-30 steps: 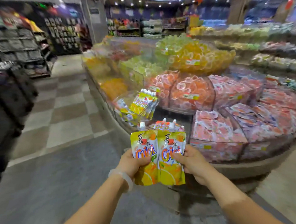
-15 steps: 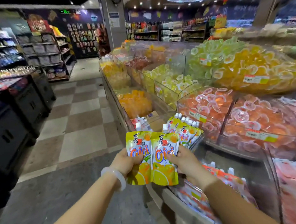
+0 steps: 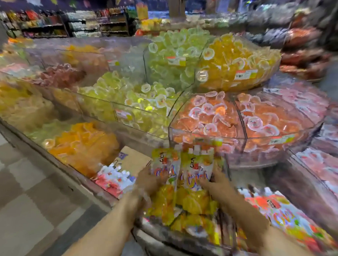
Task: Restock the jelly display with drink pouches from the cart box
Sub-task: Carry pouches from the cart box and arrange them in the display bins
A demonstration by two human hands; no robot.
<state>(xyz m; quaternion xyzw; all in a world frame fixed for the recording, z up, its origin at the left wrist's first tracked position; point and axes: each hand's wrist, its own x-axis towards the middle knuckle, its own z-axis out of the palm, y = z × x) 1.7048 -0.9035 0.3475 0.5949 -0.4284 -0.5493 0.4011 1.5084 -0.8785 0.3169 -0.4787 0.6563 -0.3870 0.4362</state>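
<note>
I hold a bundle of yellow-orange drink pouches (image 3: pixel 182 177) upright between both hands, over a clear front bin (image 3: pixel 228 238) of the jelly display that holds more yellow pouches. My left hand (image 3: pixel 147 181) grips the bundle's left side. My right hand (image 3: pixel 214 181) grips its right side. The frame is blurred, so finger detail is unclear. Red-and-white spouted pouches (image 3: pixel 114 177) lie in the bin to the left. Orange-labelled pouches (image 3: pixel 282 214) lie in the bin to the right.
Clear acrylic bins of jelly cups rise behind: orange cups (image 3: pixel 217 116), green cups (image 3: pixel 136 102), yellow cups (image 3: pixel 236 64). A cardboard flap (image 3: pixel 133 159) shows behind the red pouches. Checkered floor (image 3: pixel 22 190) lies left. Store shelves (image 3: pixel 80 23) stand far back.
I have stepped closer to the display and the view has swung right. Both hands have carried the pouch bundle forward and down over the front bin.
</note>
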